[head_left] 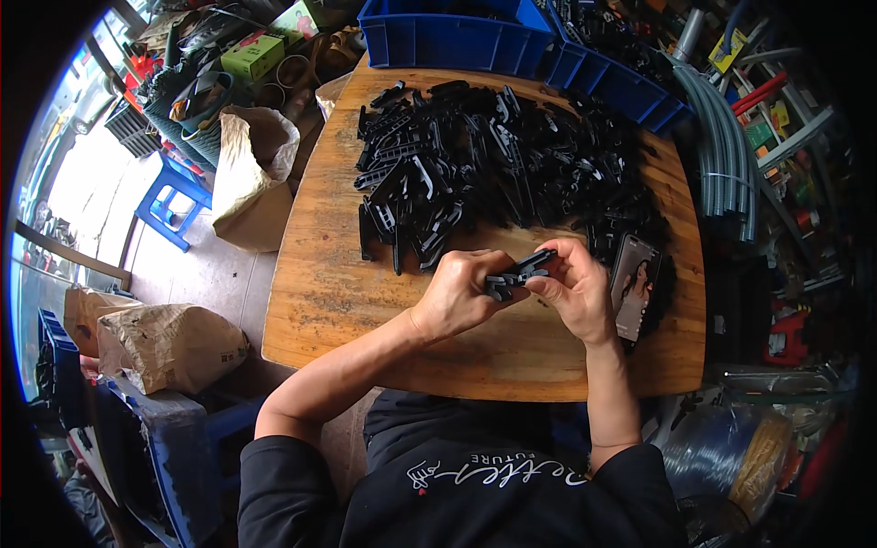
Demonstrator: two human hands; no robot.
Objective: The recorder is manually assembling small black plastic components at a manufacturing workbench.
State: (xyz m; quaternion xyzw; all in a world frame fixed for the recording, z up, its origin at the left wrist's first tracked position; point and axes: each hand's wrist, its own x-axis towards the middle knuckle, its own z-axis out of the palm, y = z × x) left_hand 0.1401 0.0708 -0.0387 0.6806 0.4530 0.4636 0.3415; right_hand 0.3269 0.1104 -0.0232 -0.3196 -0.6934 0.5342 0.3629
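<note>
Over the near half of the wooden table [365,315], my two hands meet around black plastic parts [521,276]. My left hand [459,294] is closed on them, its fingers wrapped round one end. Opposite it, my right hand [580,288] pinches the other end between thumb and fingers. Whether this is one piece or several pressed together I cannot tell. Beyond my hands spreads a heap of similar black plastic parts [493,155], long and narrow, some with ladder-like slots. A phone [636,288] with a lit screen leans against parts just right of my right hand.
Blue plastic crates [457,41] stand at the table's far edge. To the left are a blue stool [174,199], an open paper sack [251,183] and another paper sack [174,345] nearer me. Bundled grey tubes [724,151] and cluttered shelving are on the right.
</note>
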